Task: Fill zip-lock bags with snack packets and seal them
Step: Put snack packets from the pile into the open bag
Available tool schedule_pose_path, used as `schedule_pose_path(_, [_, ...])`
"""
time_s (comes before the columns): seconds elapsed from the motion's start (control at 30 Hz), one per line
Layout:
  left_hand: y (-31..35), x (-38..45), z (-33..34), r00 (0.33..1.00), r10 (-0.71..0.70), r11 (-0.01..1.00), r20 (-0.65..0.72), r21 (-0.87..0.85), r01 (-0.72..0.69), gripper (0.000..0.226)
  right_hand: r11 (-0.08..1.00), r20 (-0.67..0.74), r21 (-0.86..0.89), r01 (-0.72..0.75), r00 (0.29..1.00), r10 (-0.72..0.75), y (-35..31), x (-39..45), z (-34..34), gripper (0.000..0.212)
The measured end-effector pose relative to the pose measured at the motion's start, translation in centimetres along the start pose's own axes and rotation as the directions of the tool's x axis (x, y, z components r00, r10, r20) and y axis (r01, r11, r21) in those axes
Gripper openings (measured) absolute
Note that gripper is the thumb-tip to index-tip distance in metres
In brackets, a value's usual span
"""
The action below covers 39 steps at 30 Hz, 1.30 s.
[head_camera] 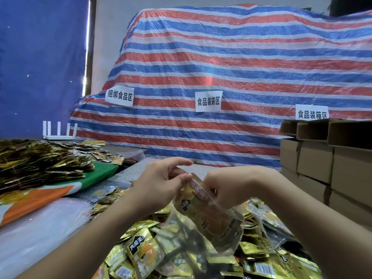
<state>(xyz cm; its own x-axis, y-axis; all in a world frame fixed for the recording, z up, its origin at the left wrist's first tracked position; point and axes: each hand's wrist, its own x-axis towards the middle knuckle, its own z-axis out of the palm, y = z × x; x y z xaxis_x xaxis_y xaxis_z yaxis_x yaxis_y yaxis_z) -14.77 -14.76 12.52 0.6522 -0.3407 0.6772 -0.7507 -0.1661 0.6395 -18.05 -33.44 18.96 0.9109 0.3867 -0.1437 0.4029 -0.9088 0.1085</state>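
Gold snack packets (141, 252) heaped nearest. Left hand (161, 184) and right hand (227, 188) are pinching the filled zip-lock bag's (217, 220) mouth; best pressing the strip evenly across.

Open air above the heaped gold packets (181, 248), hemmed by cardboard boxes (330, 164) right, tarpaulin (221, 67) behind.

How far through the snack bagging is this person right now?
Done: the zip-lock bag already holds gold packets. In hand: the left hand and right hand both pinch its top edge, seemingly closing it. Left: a heap of loose snack packets lies below, so plenty remains. No finished bags can be clearly picked out.
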Motion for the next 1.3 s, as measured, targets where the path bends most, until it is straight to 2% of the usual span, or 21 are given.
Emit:
schedule_pose_path(0.07, [0.3,0.2,-0.1,0.999,0.008,1.000,-0.041,0.009,-0.008,0.027,0.999,-0.068,0.035,-0.010,0.998,0.013,0.3,-0.1,0.0,0.011])
schedule_pose_path(0.17, [0.5,0.5,-0.4,0.997,0.015,1.000,-0.074,-0.024,-0.017,0.025,0.996,-0.206,0.090,0.002,0.978,0.017,1.2,-0.9,-0.5,0.031])
schedule_pose_path(0.27, [0.7,0.6,-0.3,0.995,0.018,0.999,-0.095,-0.044,-0.022,0.022,0.988,-0.280,0.147,0.056,0.960,-0.012,1.8,-1.6,-1.0,0.036])
schedule_pose_path(0.37, [0.5,0.8,-0.4,0.986,-0.020,0.991,-0.168,-0.137,-0.003,0.018,0.957,-0.412,0.278,0.087,0.911,0.037,1.5,-2.1,-1.1,0.060])
schedule_pose_path(0.43, [0.3,1.0,-0.4,0.982,-0.056,0.984,-0.178,-0.174,0.024,0.016,0.956,-0.458,0.262,0.132,0.889,0.002,1.3,-2.3,-1.0,0.072])
schedule_pose_path(0.47, [0.1,1.0,-0.4,0.982,-0.068,0.982,-0.178,-0.184,0.034,0.016,0.963,-0.459,0.222,0.154,0.888,-0.036,1.1,-2.4,-0.8,0.070])
schedule_pose_path(0.57, [-0.4,0.9,-0.3,0.981,-0.065,0.983,-0.183,-0.180,0.032,0.017,0.964,-0.426,0.188,0.186,0.900,-0.090,0.8,-2.5,0.0,0.045])
schedule_pose_path(0.67, [-1.0,0.8,0.0,0.976,-0.059,0.986,-0.211,-0.168,0.023,0.018,0.961,-0.409,0.206,0.185,0.908,-0.087,0.6,-2.1,0.7,0.045])
schedule_pose_path(0.8, [-1.6,0.6,0.4,0.968,-0.097,0.974,-0.229,-0.223,0.045,0.015,0.974,-0.463,0.151,0.167,0.883,-0.080,0.5,-1.5,1.4,0.027])
schedule_pose_path(0.87, [-1.8,0.4,0.5,0.968,-0.169,0.952,-0.187,-0.286,0.111,0.026,0.959,-0.511,0.197,0.203,0.856,-0.076,0.4,-1.4,1.6,0.027])
schedule_pose_path(0.93, [-2.3,0.2,0.7,0.963,-0.259,0.918,-0.073,-0.330,0.221,0.039,0.931,-0.580,0.242,0.272,0.810,-0.085,0.4,-1.3,1.5,0.028])
schedule_pose_path(1.0, [-3.0,-0.2,1.0,0.955,-0.297,0.891,0.000,-0.360,0.277,0.032,0.918,-0.631,0.240,0.317,0.769,-0.100,0.6,-1.0,1.5,0.028])
schedule_pose_path(1.17, [-3.2,-0.3,1.1,0.953,-0.294,0.858,-0.071,-0.458,0.231,0.033,0.902,-0.671,0.281,0.329,0.739,-0.061,1.2,-0.6,1.7,0.024])
schedule_pose_path(1.27, [-2.5,0.3,1.1,0.956,-0.266,0.874,-0.126,-0.450,0.184,0.037,0.849,-0.682,0.397,0.350,0.731,0.018,1.5,-0.4,2.1,0.026])
schedule_pose_path(1.3, [-2.4,0.4,1.1,0.956,-0.256,0.884,-0.145,-0.436,0.170,0.036,0.792,-0.685,0.481,0.375,0.725,0.073,1.8,-0.2,2.3,0.031])
